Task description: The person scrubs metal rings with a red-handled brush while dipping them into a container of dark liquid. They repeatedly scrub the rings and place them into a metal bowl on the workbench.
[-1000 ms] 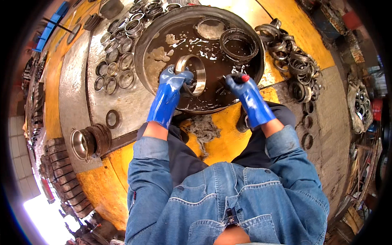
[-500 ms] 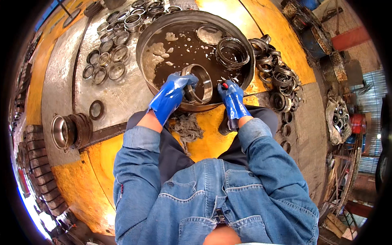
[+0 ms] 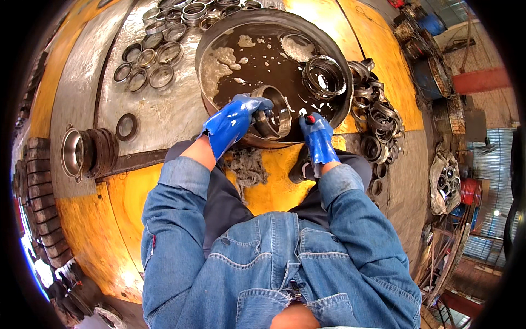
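Note:
My left hand (image 3: 233, 116), in a blue rubber glove, is closed on the left side of a wide metal ring (image 3: 280, 104). The ring is tilted on edge over the near part of a round tub (image 3: 257, 20) of dark, foamy liquid. Just right of the ring, my right hand (image 3: 319, 137), gloved the same way, is closed around a small tool with a red end (image 3: 310, 119). The rest of that tool is hidden in the fist or too dark to make out. Stacked rings (image 3: 308, 82) stand in the liquid at the tub's right side.
Many metal rings (image 3: 161, 77) lie on the sheet floor left of the tub. A heap of dark rings (image 3: 381, 118) crowds its right side. Further left sits a metal pot-like housing (image 3: 74, 152). A grey rag (image 3: 246, 170) lies between my legs.
My view has shifted, so the tub sits further right and slightly higher. The ring has turned a little in my left hand. Both hands keep their hold close to the near rim.

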Demonstrator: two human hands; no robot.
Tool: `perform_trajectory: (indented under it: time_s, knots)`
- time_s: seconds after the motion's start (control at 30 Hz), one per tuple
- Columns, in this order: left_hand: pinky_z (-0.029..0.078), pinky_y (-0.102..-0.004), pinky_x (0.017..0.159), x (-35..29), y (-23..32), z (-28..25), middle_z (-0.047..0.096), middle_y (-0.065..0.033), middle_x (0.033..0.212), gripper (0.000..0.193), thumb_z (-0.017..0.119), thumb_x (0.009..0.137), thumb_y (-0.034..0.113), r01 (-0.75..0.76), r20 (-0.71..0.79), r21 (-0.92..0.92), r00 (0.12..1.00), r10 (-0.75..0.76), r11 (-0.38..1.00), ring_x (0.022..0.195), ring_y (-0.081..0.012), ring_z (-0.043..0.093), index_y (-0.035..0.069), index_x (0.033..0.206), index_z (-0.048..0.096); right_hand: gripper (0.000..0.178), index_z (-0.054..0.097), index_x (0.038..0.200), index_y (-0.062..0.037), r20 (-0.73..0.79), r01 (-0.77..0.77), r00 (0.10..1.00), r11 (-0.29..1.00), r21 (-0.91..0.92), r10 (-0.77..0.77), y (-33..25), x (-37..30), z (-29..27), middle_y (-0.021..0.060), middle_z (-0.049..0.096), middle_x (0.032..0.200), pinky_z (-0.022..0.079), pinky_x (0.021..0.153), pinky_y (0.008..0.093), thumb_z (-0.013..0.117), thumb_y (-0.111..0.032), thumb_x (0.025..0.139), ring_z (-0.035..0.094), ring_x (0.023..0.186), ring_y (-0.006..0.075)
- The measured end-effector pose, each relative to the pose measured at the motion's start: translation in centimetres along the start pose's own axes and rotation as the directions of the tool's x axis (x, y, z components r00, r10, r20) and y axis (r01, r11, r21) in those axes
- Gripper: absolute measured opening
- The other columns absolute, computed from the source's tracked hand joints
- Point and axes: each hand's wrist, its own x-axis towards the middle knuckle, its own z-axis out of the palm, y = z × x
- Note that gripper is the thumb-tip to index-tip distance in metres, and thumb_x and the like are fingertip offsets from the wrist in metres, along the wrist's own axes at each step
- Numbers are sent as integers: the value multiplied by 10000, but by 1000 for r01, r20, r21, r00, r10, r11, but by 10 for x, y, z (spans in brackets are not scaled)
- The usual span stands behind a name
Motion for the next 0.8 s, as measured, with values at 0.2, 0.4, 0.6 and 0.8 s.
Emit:
perform_trajectory:
  time_s: [0.2,0.4,0.6,0.8]
  knots:
    - [409,-243,584,0,-1,0,754,-13,902,272,632,998,291,-59,53,-19,997,60,998,679,-85,577,105,1067,818,327,717,862,-95,-44,36,998,999,8,-36,14,3,11,172,749,891,570,783,512,676,-417,903,719,896,404]
    - [408,-253,578,-4,15,8,721,-16,797,291,681,949,361,117,-38,-7,992,-117,993,647,-95,565,106,984,816,334,725,877,-97,-19,35,999,999,-19,-36,8,3,7,173,747,891,568,794,511,680,-426,905,716,894,411]
    - [419,-262,595,-6,7,1,729,-25,821,292,666,958,342,-12,25,-20,1000,12,1000,668,-108,574,95,1015,811,343,735,907,-94,76,-34,996,998,-59,38,2,3,-1,182,754,935,563,816,510,669,-430,923,714,924,415]
    - [448,-261,637,-3,-3,-4,760,-38,935,308,611,999,309,-126,84,48,989,122,991,775,-119,620,103,1134,796,348,733,913,-90,50,-3,999,999,-48,6,3,3,-1,193,752,943,560,825,516,670,-432,922,710,941,422]
